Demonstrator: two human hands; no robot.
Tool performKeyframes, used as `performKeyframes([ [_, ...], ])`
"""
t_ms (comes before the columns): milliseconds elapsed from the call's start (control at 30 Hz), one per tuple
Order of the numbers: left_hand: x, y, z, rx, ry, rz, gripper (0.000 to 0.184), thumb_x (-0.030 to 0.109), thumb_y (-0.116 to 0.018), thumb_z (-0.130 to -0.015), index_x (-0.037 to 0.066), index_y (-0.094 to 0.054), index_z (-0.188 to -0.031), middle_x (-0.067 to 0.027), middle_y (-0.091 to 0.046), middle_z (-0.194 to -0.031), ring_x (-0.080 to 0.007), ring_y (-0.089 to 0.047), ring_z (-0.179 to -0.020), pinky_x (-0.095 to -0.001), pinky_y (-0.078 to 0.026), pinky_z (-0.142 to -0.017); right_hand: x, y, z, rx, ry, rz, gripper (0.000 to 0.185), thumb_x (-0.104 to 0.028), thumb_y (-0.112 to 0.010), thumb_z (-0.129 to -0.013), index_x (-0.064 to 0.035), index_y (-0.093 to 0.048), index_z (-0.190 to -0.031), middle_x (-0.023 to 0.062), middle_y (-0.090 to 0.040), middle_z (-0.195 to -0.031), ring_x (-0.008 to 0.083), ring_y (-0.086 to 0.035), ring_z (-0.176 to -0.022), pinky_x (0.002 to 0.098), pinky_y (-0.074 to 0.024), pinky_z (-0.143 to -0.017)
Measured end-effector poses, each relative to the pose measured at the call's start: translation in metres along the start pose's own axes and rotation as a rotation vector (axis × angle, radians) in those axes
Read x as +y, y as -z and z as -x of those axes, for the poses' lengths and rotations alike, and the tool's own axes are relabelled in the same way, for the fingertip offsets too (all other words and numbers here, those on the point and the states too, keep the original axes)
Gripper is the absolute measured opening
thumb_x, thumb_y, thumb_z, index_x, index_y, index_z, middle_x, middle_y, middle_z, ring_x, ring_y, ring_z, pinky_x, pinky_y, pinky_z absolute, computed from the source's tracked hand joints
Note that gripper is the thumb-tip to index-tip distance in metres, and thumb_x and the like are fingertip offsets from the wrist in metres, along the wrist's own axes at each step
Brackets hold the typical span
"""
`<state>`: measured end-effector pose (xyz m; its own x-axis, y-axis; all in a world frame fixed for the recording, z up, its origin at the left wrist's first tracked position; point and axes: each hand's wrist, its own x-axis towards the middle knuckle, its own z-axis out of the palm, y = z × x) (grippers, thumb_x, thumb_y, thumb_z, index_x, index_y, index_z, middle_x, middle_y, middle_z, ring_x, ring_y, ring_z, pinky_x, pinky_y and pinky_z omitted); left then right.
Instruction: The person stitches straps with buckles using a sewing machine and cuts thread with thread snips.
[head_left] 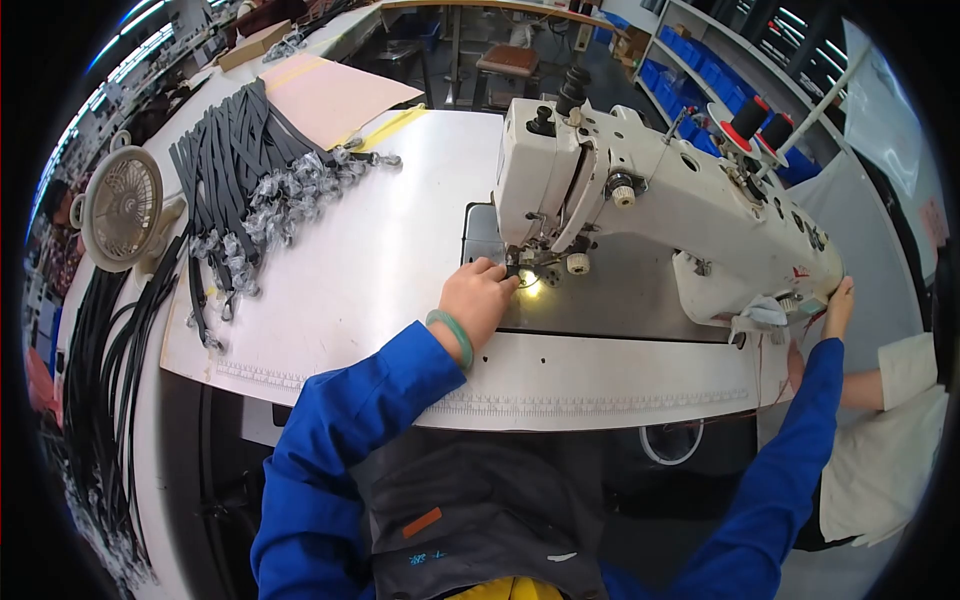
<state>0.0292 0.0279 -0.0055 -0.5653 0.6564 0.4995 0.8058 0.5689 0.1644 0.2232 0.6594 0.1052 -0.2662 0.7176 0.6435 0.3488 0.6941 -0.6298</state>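
My left hand (478, 303), with a green bangle at the wrist, is at the needle area of a white sewing machine (640, 180). Its fingers are pressed together beside the lit presser foot, on something dark too small to make out. At the machine's right end, my right hand (840, 308) touches the housing near the handwheel side; its fingers look extended, partly behind the housing. Dark grey straps (235, 150) with plastic-wrapped ends lie in a pile on the white table (400, 220), left of the machine.
A small fan (124, 208) stands at the left, above hanging black cords (100, 370). Pink sheets (330, 95) lie at the back left. Thread spools (748, 118) top the machine. Another person's arm (862, 390) is at the right, close to my right sleeve. Blue bins (672, 85) fill shelves behind.
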Motion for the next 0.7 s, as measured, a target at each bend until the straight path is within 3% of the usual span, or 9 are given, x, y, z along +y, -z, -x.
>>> performKeyframes([
  [133,0.0,-0.001,0.0,0.015,-0.007,-0.01,0.022,0.009,-0.064,-0.069,0.009,-0.066,-0.092,-0.0038,-0.064,-0.094,-0.0194,-0.057,-0.09,-0.0298,-0.05,-0.077,-0.001,0.002,-0.025,-0.027,0.202,0.219,0.053,-0.041,-0.034,-0.095,0.0058,-0.052,-0.112,0.0185,-0.059,-0.109,0.0306,-0.056,-0.099,0.0349,-0.0395,-0.088],
  [233,-0.001,-0.002,-0.001,0.005,-0.011,-0.019,0.022,0.01,-0.064,-0.07,0.009,-0.066,-0.091,-0.004,-0.064,-0.095,-0.0195,-0.058,-0.09,-0.03,-0.049,-0.078,0.017,0.01,-0.047,-0.19,0.047,0.283,0.054,-0.042,-0.034,-0.094,0.0053,-0.053,-0.111,0.017,-0.061,-0.104,0.0275,-0.058,-0.094,0.0339,-0.0419,-0.084],
  [333,-0.002,-0.003,-0.002,0.023,-0.015,-0.01,0.019,0.01,-0.059,-0.072,0.008,-0.066,-0.09,-0.0035,-0.062,-0.09,-0.0192,-0.056,-0.087,-0.0298,-0.047,-0.078,-0.001,0.016,-0.023,-0.207,-0.168,0.165,0.056,-0.045,-0.035,-0.094,0.0051,-0.053,-0.109,0.0147,-0.062,-0.098,0.0236,-0.058,-0.089,0.0321,-0.0439,-0.078],
  [533,-0.002,-0.004,-0.002,0.045,-0.028,-0.019,0.018,0.009,-0.057,-0.073,0.009,-0.066,-0.088,-0.0025,-0.06,-0.083,-0.019,-0.055,-0.085,-0.0295,-0.046,-0.077,0.027,0.008,-0.007,-0.116,-0.152,-0.067,0.055,-0.047,-0.037,-0.094,0.0045,-0.053,-0.107,0.012,-0.06,-0.094,0.0194,-0.056,-0.083,0.0302,-0.0443,-0.073],
  [700,-0.002,-0.003,-0.003,0.019,-0.03,-0.01,0.019,0.01,-0.059,-0.072,0.009,-0.066,-0.089,-0.003,-0.062,-0.087,-0.0192,-0.056,-0.087,-0.0298,-0.047,-0.078,0.007,0.016,0.0,-0.181,-0.193,0.013,0.056,-0.047,-0.036,-0.094,0.005,-0.053,-0.108,0.0113,-0.059,-0.095,0.0186,-0.055,-0.083,0.0294,-0.0437,-0.075],
])
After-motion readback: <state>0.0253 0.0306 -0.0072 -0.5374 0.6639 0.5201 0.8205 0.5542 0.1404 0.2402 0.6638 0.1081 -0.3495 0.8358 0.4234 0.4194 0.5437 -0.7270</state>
